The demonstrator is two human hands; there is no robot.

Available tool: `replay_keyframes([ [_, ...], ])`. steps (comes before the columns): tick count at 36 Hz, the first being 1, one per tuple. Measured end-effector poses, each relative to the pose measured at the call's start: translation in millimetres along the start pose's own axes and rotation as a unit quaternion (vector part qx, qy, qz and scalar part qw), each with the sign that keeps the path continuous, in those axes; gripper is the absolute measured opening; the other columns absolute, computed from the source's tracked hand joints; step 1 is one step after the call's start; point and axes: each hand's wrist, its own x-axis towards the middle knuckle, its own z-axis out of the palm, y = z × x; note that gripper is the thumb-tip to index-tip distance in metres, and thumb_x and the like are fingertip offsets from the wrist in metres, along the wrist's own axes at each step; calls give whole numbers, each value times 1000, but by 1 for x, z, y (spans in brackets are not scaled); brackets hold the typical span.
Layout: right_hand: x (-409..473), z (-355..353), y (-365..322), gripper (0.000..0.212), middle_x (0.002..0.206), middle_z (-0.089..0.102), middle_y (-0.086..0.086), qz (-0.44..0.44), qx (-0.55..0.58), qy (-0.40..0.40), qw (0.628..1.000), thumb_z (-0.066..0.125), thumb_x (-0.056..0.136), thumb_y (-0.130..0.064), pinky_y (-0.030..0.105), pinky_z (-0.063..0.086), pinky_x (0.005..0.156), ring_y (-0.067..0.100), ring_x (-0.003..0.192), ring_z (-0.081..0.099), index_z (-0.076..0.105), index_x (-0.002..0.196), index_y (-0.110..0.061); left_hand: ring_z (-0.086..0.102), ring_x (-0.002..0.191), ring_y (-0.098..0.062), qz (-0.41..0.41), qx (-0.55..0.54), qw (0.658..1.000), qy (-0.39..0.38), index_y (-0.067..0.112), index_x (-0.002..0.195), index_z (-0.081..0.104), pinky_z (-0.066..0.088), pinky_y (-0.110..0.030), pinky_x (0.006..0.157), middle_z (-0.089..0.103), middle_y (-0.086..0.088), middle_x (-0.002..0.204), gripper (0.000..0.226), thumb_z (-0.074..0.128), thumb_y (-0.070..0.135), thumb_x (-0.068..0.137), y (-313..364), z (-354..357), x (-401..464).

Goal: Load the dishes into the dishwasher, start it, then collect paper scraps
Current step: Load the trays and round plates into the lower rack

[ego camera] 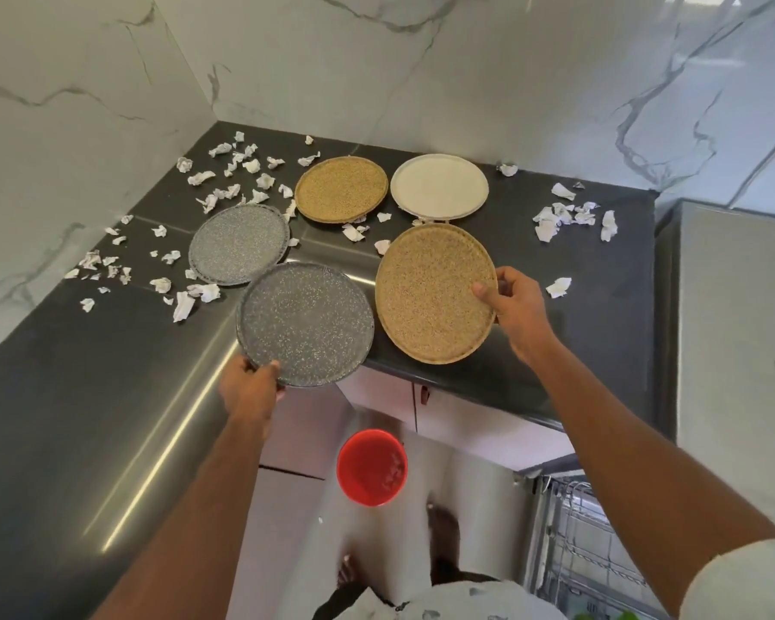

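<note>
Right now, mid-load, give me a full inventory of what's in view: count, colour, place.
Grey speckled plates: two; near one at the counter edge, held; far one flat behind it.
Tan speckled plates: two; near one held; far one by the wall.
Cream plate: one, right of the far tan plate.
Paper scraps: many, white, scattered over the counter.
Counter: dark grey, in the corner.
Bucket: one, red, on the floor.
Dishwasher rack: wire, lower right.
Hands: left hand grips the near grey plate; right hand grips the near tan plate.
</note>
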Motion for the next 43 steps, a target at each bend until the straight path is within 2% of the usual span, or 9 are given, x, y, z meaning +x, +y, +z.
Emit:
replay_keyframes([
  [6,-70,-16,20,17,89,66,3,-34,-3,19,999,70,92,-12,18,55,65,8,81,66,65,108,-9,65,83,-24,10,29,999,-19,10,103,64,51,-32,60,70,-18,107,15,64,2,91,-30,-23,-35],
  [12,-143,-25,46,9,89,64,15,-18,10,45,999,74,89,-18,53,61,72,36,90,68,67,95,-15,58,74,-22,29,0,998,-54,9,108,60,46,-28,57,64,-14,97,19,59,-3,94,-65,-44,-91],
  [16,-209,-19,64,8,77,59,-1,-38,13,74,996,73,89,-11,42,58,76,21,79,59,66,93,-14,57,72,-19,45,18,997,-67,10,112,60,48,-31,59,64,-9,94,22,58,-3,95,-99,-72,-129],
  [20,-280,-18,91,13,76,61,-2,-31,-39,111,993,75,88,-19,35,58,72,16,75,60,67,97,-14,59,79,-21,61,47,993,-92,16,98,60,48,-29,64,65,-4,90,21,58,-4,94,-143,-104,-165],
  [25,-367,-33,127,10,75,62,-3,-8,-65,133,989,74,89,-20,33,57,65,14,71,62,67,94,-17,62,84,-23,65,114,985,-114,20,102,62,53,-41,78,69,-9,97,22,62,0,92,-188,-130,-206],
  [27,-394,-44,139,9,75,62,-1,15,-80,148,986,75,88,-20,36,58,65,17,73,63,66,89,-21,66,82,-27,77,156,979,-110,20,91,62,57,-48,78,70,-10,90,15,64,5,91,-202,-132,-218],
  [31,-440,-66,159,8,75,60,-5,55,-91,176,979,72,89,-12,25,51,63,13,72,61,66,94,-15,68,82,-36,93,219,963,-122,12,87,63,59,-49,72,68,-13,84,5,67,13,90,-229,-128,-240],
  [40,-499,-134,206,6,84,69,-1,160,-153,248,943,72,88,-20,47,60,77,20,82,67,67,89,-23,63,86,-34,127,286,932,-184,8,93,67,52,-41,76,68,-14,90,8,69,15,89,-270,-88,-299],
  [43,-515,-157,219,10,86,70,-1,173,-164,286,928,71,88,-18,40,59,72,19,83,67,70,98,-19,63,88,-35,137,305,919,-209,7,98,68,49,-40,76,70,-16,93,13,68,15,89,-282,-72,-316],
])
